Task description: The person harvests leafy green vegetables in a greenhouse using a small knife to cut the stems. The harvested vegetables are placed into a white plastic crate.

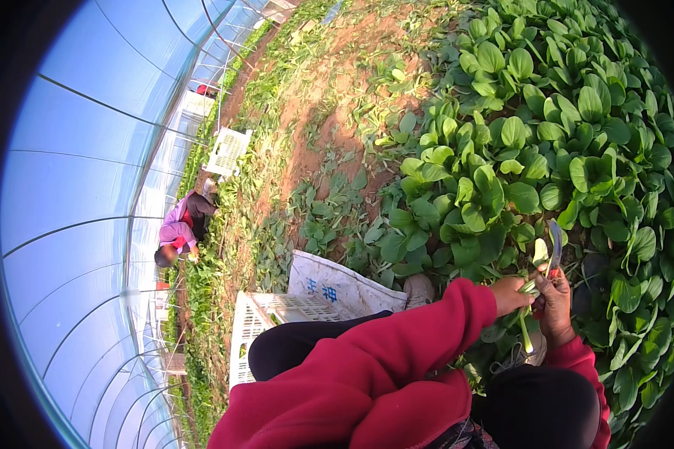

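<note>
My left hand [511,296] is closed around a leafy green plant [529,287], whose pale stalk hangs below the fingers. Against it, my right hand [555,303] grips a knife by its red handle, and the curved blade [555,241] points away from me. Both hands meet low over the edge of a dense bed of broad-leaved greens [483,196]. Part of the plant is hidden by my fingers.
A white plastic crate [248,331] stands left of my knees, with a white sack [342,283] bearing writing beside it. Cut leaves litter the soil [337,123]. Farther left, a person [182,224] bends near another white crate [228,151], beside the greenhouse's plastic wall [73,207].
</note>
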{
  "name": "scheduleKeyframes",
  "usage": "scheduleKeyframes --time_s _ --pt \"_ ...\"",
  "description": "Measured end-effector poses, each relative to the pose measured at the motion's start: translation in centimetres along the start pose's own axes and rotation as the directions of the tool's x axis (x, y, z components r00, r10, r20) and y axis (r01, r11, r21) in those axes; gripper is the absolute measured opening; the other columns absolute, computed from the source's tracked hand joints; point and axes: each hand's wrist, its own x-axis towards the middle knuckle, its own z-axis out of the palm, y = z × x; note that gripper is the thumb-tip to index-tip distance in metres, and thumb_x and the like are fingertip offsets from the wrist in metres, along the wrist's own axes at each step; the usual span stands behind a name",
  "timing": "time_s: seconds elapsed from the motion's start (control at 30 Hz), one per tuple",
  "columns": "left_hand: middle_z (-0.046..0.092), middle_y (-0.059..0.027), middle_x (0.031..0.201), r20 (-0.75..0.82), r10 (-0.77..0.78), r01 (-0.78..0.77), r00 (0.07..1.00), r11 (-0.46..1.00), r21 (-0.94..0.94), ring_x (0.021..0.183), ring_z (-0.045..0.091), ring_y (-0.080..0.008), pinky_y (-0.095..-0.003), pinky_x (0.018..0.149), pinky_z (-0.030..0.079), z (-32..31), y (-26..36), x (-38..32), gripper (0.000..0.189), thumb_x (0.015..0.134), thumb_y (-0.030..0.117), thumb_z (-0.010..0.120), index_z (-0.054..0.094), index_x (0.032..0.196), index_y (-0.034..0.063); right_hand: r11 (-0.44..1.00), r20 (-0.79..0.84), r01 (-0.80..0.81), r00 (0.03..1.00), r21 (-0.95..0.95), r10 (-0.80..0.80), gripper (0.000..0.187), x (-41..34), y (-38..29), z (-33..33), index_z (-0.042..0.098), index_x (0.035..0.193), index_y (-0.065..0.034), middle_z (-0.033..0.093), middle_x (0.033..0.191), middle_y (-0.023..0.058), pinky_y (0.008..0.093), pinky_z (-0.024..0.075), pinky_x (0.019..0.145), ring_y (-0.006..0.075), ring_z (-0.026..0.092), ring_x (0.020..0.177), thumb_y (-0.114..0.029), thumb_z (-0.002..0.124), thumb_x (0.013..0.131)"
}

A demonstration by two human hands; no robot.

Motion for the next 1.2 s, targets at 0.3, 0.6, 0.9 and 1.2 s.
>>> scheduleKeyframes --time_s 0.3,0.6,0.9,1.2 --pt "0.066 -0.0081 0.079 0.045 -0.09 0.1 0.995 0.935 -0.34 0.067 0.061 -0.0137 -0.0265 0.057 0.048 1.3 0.0 1.1 0.024 0.096 0.025 0.06 0.06 0.098 0.0013 0.99 -0.036 0.137 0.99 0.041 -0.135 0.019 0.4 0.3 -1.0 0.055 0.108 -0.0101 0.062 0.092 0.0008 0.0206 0.0448 0.065 0.0071 0.055 0.076 -0.004 0.062 0.091" --pt "0.064 -0.0034 0.071 0.031 -0.14 0.143 0.99 0.944 -0.298 0.055 0.051 -0.0084 -0.0236 0.05 0.041 0.6 0.5 1.4 0.03 0.099 0.033 0.057 0.061 0.096 0.0034 0.992 -0.021 0.052 0.999 0.114 -0.05 0.018 0.4 -0.4 -2.3 0.055 0.105 -0.0075 0.06 0.09 0.0014 0.023 0.0463 0.072 0.0095 0.056 0.078 0.0 0.061 0.09" --pt "0.063 -0.0012 0.067 -0.124 -0.166 0.162 0.978 0.986 -0.038 0.054 0.049 -0.0079 -0.0258 0.048 0.037 0.9 1.8 1.1 0.028 0.094 0.032 0.062 0.064 0.094 0.0038 0.749 0.034 0.434 0.874 -0.501 -0.484 0.017 1.4 0.6 -2.0 0.056 0.096 -0.0076 0.056 0.081 -0.0029 0.0221 0.0421 0.063 0.0081 0.05 0.068 0.007 0.059 0.088" --pt "0.063 -0.0014 0.064 -0.195 -0.149 0.136 0.969 0.987 -0.081 0.052 0.049 -0.0085 -0.0272 0.047 0.038 1.1 2.3 1.4 0.024 0.093 0.027 0.064 0.064 0.092 0.0034 0.962 -0.195 0.163 0.959 -0.218 -0.206 0.014 2.1 0.2 -3.4 0.053 0.102 -0.0117 0.052 0.079 -0.0054 0.0186 0.0317 0.047 0.0026 0.041 0.055 -0.005 0.061 0.093"
